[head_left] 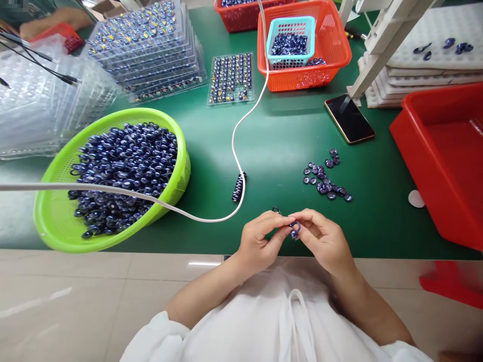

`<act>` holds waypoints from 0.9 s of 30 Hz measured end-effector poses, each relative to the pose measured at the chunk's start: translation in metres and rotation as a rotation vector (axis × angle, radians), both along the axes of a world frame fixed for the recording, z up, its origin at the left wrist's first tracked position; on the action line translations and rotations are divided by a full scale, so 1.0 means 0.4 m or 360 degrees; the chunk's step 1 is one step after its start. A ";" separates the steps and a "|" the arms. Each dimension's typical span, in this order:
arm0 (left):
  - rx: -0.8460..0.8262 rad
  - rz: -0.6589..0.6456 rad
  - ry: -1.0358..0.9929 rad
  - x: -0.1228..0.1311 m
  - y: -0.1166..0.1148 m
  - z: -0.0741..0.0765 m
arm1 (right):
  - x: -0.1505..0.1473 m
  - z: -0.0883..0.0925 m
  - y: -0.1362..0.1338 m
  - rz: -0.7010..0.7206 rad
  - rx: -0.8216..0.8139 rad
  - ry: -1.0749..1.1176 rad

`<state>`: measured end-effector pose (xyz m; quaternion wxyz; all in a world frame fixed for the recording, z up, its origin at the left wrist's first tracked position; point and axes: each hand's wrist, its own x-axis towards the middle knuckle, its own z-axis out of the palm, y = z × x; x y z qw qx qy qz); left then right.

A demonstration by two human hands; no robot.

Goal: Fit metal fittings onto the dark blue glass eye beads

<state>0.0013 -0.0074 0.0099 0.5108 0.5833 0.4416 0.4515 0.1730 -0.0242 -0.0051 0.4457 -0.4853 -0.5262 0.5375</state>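
Observation:
My left hand (pixel 261 240) and my right hand (pixel 320 236) meet at the near edge of the green table, fingertips pinched together on one small dark blue ring-shaped piece (pixel 295 229). Another small dark piece (pixel 276 210) lies just beyond my left fingers. A scatter of small flat purple pieces (pixel 325 177) rests on the table ahead of my right hand. A short stack of dark blue rings (pixel 239 187) lies ahead of my left hand, beside a white cable (pixel 237 151).
A lime green basket (pixel 56 221) full of dark blue rings sits at left. Stacked clear trays (pixel 147 45) of pieces, one single tray (pixel 231 78), orange baskets (pixel 332 45) holding a teal basket (pixel 290 42), a phone (pixel 349 118) and a red bin (pixel 445 156) ring the table. Another person's arm (pixel 56 22) is far left.

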 end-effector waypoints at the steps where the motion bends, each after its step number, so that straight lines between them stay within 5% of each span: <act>1: -0.0006 0.0011 -0.0004 -0.001 -0.001 0.001 | -0.004 0.001 0.002 0.0003 -0.0025 0.0060; 7: 0.0045 0.0039 0.0047 -0.010 -0.003 -0.011 | -0.019 -0.010 0.009 -0.0001 -0.0102 0.0204; 12: -0.0034 -0.0041 0.0063 -0.017 0.005 -0.010 | -0.010 -0.007 0.006 -0.0040 0.0022 -0.0021; 22: 0.0024 -0.0022 0.0272 -0.014 0.004 0.030 | 0.015 0.001 0.006 -0.0088 0.0834 -0.0894; 24: -0.0075 0.0018 0.0192 -0.009 0.002 0.021 | 0.009 -0.004 0.004 -0.0138 0.1004 -0.0982; 27: -0.0563 -0.0010 -0.0153 -0.006 0.006 0.007 | 0.001 -0.010 0.001 -0.0241 0.1099 -0.1038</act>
